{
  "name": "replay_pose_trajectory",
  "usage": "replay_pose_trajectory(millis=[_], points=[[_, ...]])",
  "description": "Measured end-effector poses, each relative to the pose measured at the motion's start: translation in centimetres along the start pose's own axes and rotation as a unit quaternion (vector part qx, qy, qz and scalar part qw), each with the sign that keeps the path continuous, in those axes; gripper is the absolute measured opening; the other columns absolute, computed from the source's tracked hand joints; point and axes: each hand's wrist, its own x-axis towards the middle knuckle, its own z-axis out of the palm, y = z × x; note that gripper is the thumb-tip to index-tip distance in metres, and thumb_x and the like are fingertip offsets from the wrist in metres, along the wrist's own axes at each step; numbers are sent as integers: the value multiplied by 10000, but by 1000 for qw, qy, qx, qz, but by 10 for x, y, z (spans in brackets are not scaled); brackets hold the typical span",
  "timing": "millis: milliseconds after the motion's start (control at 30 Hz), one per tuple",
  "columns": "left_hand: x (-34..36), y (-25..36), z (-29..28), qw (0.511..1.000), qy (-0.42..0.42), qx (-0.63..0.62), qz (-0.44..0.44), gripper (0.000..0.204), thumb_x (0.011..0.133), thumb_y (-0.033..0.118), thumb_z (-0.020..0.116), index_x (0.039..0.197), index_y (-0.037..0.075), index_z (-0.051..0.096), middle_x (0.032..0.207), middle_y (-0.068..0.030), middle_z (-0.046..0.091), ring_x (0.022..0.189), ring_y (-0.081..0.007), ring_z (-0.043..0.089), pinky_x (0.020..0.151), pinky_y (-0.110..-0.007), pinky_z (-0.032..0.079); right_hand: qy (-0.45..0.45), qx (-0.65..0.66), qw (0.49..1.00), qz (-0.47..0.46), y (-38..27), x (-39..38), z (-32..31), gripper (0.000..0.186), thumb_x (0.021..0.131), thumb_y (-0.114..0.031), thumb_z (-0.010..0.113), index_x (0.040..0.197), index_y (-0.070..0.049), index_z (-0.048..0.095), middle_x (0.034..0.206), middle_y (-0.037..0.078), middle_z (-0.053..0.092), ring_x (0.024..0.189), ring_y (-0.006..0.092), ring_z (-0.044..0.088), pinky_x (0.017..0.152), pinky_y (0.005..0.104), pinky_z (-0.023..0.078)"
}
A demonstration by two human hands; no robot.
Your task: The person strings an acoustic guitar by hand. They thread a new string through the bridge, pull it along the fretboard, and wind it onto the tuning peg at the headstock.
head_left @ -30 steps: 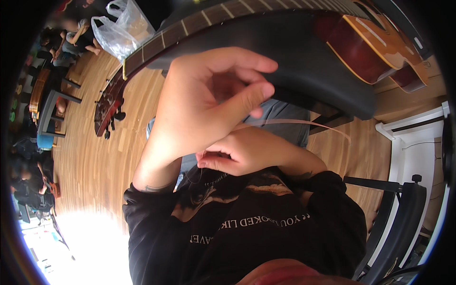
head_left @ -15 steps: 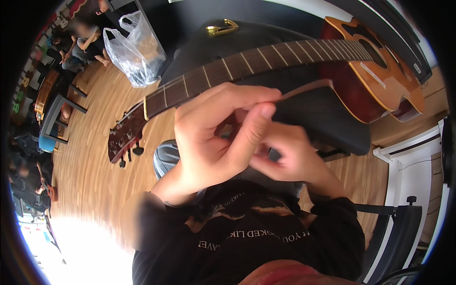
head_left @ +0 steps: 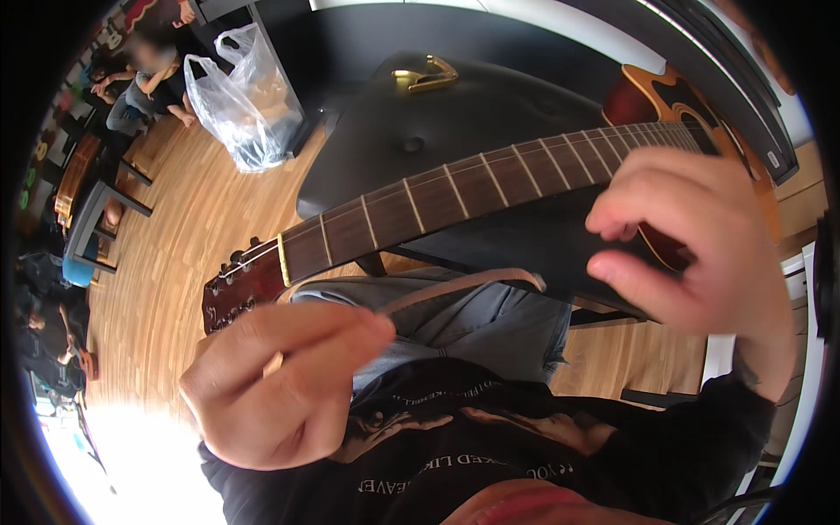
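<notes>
A thin, flat brown strip [head_left: 464, 283] arcs out from my left hand [head_left: 271, 385], its far end in the air above my jeans. The thumb and fingers of that hand are pinched round its near end. A small pale tip shows between the fingers; what it belongs to I cannot tell. My right hand [head_left: 682, 236] is bent but open, thumb and forefinger apart, with nothing visible between them. It hovers in front of the acoustic guitar [head_left: 472, 188] and hides part of its body. The guitar's dark neck runs across from the right, the headstock partly behind my left hand.
A gold capo [head_left: 426, 77] lies on the black padded bench [head_left: 359, 131] beyond the neck. A clear plastic bag [head_left: 249, 105] with things in it stands at the far left on the wooden floor [head_left: 166, 254]. Other people [head_left: 149, 83] sit further back at the left.
My hands, close together before, have moved apart: the left down and left with the strip, the right out to the right. The view has shifted, showing more of the bench and my jeans.
</notes>
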Motion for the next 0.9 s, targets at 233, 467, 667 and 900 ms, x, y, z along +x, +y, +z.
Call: replay_pose_trajectory(millis=[233, 467, 667, 900], points=[[44, -33, -30, 991, -120, 32, -40, 338, 766, -184, 568, 987, -33, 775, 857, -136, 740, 708, -175, 704, 569, -270, 506, -133, -18, 990, 46, 76, 79, 7, 152, 875, -59, 785, 849, -2, 646, 721, 44, 604, 651, 140, 614, 615, 289, 489], [59, -83, 1, 992, -123, 12, 13, 290, 726, -143, 656, 971, -34, 768, 883, -157, 737, 856, -286, 731, 743, -347, 572, -261, -110, 957, 58, 151, 142, 39, 159, 918, -93, 749, 1012, -9, 651, 935, 93, 678, 751, 194, 671, 695, 361, 538], [56, -91, 11, 986, -159, -39, -22, 274, 727, -76, 716, 994, -43, 768, 942, -175, 732, 894, -327, 734, 767, -380, 598, -192, -88, 976, -51, 189, 180, 86, 345, 910, -119, 780, 1216, -57, 636, 1250, 68, 603, 904, 233, 683, 799, 413, 564], [56, -97, 10, 976, -194, -87, -41, 288, 765, -63, 729, 1051, -50, 760, 943, -172, 726, 827, -282, 718, 704, -339, 579, -186, -63, 981, 11, 204, 180, 118, 250, 927, -38, 748, 1135, -78, 616, 1215, 42, 557, 914, 285, 655, 781, 459, 501]])
